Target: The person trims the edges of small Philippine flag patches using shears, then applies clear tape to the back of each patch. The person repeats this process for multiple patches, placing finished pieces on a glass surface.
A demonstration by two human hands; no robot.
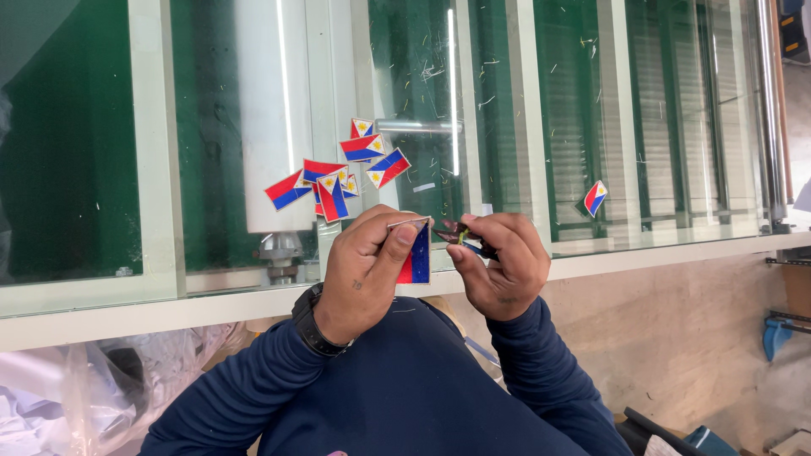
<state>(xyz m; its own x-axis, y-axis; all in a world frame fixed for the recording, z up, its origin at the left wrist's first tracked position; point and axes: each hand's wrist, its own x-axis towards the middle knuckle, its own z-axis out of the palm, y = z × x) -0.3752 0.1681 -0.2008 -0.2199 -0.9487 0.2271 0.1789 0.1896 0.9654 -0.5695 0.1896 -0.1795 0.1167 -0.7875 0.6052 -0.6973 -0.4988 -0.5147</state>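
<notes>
- Two hands meet in the middle of the view, and much of what they hold is covered: the left hand (pixel 365 274) hides most of the flag patch (pixel 416 257) behind its thumb and fingers, so only the lower strip shows.
- What the right hand (pixel 498 263) pinches is hard to make out: a small dark tool (pixel 456 232), perhaps snips, with a bit of blue below it; its fingers are closed tight around it.
- Left hand's thumb and forefinger are closed on the patch's top edge, the patch hanging down from the pinch.
- Seen part of the patch is half red, half blue, with a thin pale border and a straight lower edge.
- The tool's tip sits just beside the patch's upper right corner; whether it touches cannot be told.
- A black wristwatch (pixel 314 325) sits on the left wrist, below the grip, and dark blue sleeves (pixel 541 371) run down out of view.
- Above and left of the grip lies a loose pile of finished patches (pixel 338 173), red, blue and white with yellow marks, overlapping on a glass table top (pixel 524 127).
- One single patch (pixel 596 197) lies well apart, up and to the right of the hands.
- Under the glass, green panels and a white roller (pixel 270 118) show through, dotted with thread scraps.
- Crumpled clear plastic (pixel 76 388) is cut off at the lower left.
</notes>
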